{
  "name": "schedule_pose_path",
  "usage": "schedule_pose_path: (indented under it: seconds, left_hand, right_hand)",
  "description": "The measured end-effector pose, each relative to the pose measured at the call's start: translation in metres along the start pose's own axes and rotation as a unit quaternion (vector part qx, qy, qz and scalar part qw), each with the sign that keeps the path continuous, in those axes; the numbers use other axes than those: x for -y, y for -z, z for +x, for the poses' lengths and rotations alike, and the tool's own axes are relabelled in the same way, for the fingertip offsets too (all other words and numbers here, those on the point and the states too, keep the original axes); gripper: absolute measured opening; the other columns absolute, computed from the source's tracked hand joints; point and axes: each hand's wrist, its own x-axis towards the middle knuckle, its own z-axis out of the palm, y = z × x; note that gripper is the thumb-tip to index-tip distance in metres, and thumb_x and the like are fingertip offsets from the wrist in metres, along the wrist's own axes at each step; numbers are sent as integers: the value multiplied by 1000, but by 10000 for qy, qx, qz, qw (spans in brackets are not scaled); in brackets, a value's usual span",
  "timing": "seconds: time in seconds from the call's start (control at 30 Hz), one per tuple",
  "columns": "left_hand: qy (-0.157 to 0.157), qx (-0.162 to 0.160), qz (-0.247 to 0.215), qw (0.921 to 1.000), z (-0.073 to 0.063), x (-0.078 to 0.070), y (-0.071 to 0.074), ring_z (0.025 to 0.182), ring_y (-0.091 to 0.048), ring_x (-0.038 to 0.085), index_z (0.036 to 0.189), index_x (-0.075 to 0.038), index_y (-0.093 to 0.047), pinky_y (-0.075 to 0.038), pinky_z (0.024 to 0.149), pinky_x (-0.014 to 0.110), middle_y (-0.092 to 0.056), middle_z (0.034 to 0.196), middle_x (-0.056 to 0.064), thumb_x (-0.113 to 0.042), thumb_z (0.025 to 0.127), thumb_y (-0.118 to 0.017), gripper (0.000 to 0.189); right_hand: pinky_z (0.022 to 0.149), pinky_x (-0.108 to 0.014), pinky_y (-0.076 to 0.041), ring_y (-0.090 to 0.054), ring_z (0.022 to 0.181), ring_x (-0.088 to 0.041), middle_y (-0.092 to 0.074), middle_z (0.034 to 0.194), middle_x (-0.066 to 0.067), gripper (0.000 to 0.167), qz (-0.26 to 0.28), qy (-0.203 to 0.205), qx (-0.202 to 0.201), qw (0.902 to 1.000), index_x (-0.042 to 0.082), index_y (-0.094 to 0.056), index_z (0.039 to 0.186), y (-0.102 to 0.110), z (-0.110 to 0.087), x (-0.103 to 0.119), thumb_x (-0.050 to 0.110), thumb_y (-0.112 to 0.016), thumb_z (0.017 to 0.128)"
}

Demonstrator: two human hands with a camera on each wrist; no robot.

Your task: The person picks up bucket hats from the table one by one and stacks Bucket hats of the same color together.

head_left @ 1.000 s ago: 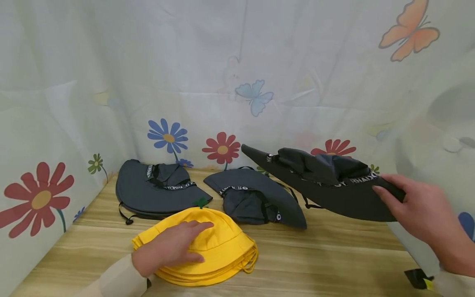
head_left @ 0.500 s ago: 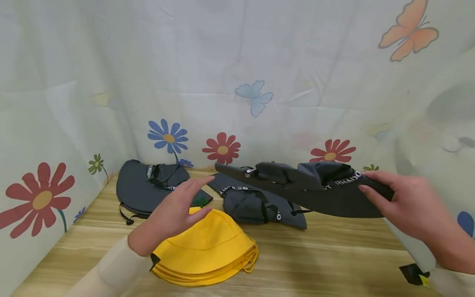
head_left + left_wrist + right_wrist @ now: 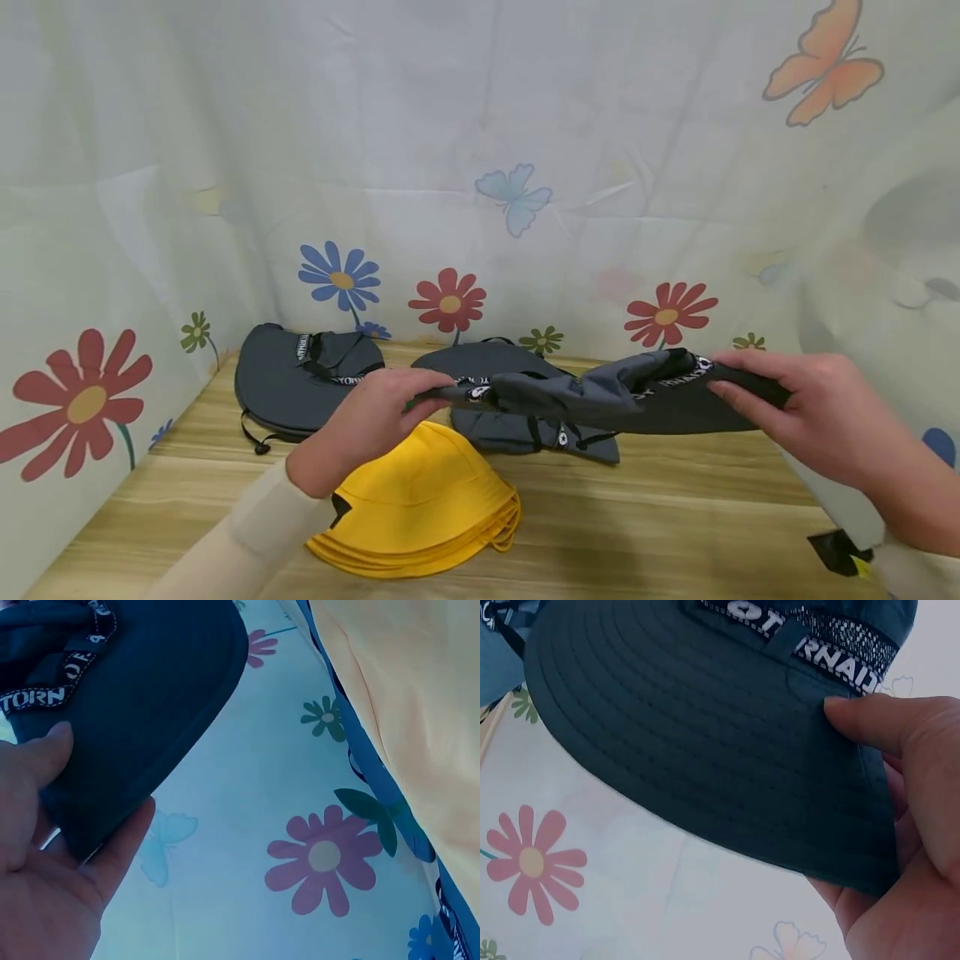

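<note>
Both hands are occupied. Dark hat (image 3: 570,398) is held folded in the air between them, above the table (image 3: 675,517). Left hand (image 3: 375,417) pinches one corner of the brim (image 3: 705,780); right hand (image 3: 817,417) pinches the opposite corner, near the lettered band (image 3: 840,667). Brim looks close to level; crown (image 3: 607,387) lies crumpled. On the table: stacked yellow hats (image 3: 435,500), partly hidden by the left arm; a second folded hat (image 3: 480,357), partly hidden behind the held one; more dark hats (image 3: 277,387) farther left.

Judgement: both corners want equal height and light, even tension, so the fold stays square. Crown fabric seems soft and likely to bunch; pulling too hard could skew it. Any lowering should be slow, clear of the yellow stack.
</note>
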Motion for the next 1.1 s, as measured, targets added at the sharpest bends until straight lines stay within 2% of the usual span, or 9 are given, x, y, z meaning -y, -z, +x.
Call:
schedule_pose_path:
  seconds: [0.2, 0.33, 0.43, 0.57, 0.63, 0.7, 0.87, 0.9, 1.1]
  left_hand:
    - [-54, -377, -501, 9980, 10, 0, -11, 89, -72, 10, 112, -15, -76, -61, 84, 27, -78, 102, -3, -8, 92, -75, 21]
    - [189, -291, -738, 9967, 21, -6, -22, 83, -67, 8, 112, -18, -75, -60, 77, 23, -76, 100, -5, -13, 94, -74, 19]
    - [564, -79, -1028, 9931, 29, -12, -29, 73, -58, 9, 111, -21, -73, -54, 65, 22, -71, 91, -8, -19, 95, -73, 16]
    - [960, 214, -1599, 9822, 39, -15, -42, 71, -57, 11, 111, -23, -71, -53, 63, 24, -66, 87, -9, -23, 96, -73, 16]
    - [1069, 339, -1851, 9763, 43, -13, -48, 77, -60, 12, 113, -23, -71, -56, 70, 26, -68, 91, -9, -25, 96, -73, 17]
    - [1206, 470, -1969, 9718, 48, -10, -57, 87, -63, 13, 114, -23, -71, -58, 79, 30, -70, 98, -9, -27, 95, -74, 20]
    - [1538, 896, -2108, 9612, 59, -2, -79, 111, -64, 18, 117, -23, -70, -55, 98, 39, -71, 116, -4, -30, 94, -75, 25]
    - [1574, 993, -2125, 9593, 61, 0, -84, 112, -64, 18, 117, -23, -69, -55, 98, 38, -71, 117, -4, -31, 94, -75, 25]
    - [1786, 1686, -2480, 9371, 70, 1, -109, 90, -68, 19, 121, -23, -66, -60, 76, 32, -70, 111, 0, -28, 97, -72, 25]
  right_hand:
    - [54, -6, -41, -46, 63, 23, -77, 81, -11, 31, -301, -587, -380, 9971, 10, -79, 98, 8, -3, -11, 8, -92, 70]
    - [53, -6, -39, -39, 66, 31, -75, 77, -21, 32, -499, -1314, -717, 9875, 2, -79, 92, 11, -7, -26, 18, -94, 69]
    - [52, -5, -36, -35, 63, 28, -73, 78, -26, 39, -468, -1902, -670, 9783, -4, -77, 95, 11, -10, -38, 25, -93, 74]
    - [52, -5, -35, -45, 59, 9, -70, 79, -26, 42, -405, -2241, -249, 9734, -7, -73, 99, 9, -16, -57, 28, -88, 82]
    - [55, -5, -36, -52, 62, -1, -71, 84, -25, 39, -391, -2225, 130, 9741, -6, -72, 103, 8, -19, -66, 27, -84, 86]
    - [58, -12, -45, -58, 67, -9, -71, 92, -26, 37, -270, -2127, 595, 9749, -6, -72, 109, 6, -26, -80, 26, -80, 90]
    - [64, -27, -54, -55, 78, 8, -72, 107, -22, 34, 105, -1956, 1586, 9677, -1, -69, 122, -4, -45, -113, 22, -72, 97]
    - [63, -24, -52, -53, 80, 12, -72, 108, -21, 34, 183, -1963, 1687, 9657, -1, -69, 122, -8, -48, -118, 22, -72, 98]
    - [67, -23, -53, -51, 85, 16, -73, 111, -20, 35, 149, -2016, 1936, 9600, 2, -72, 120, -28, -65, -142, 26, -75, 95]
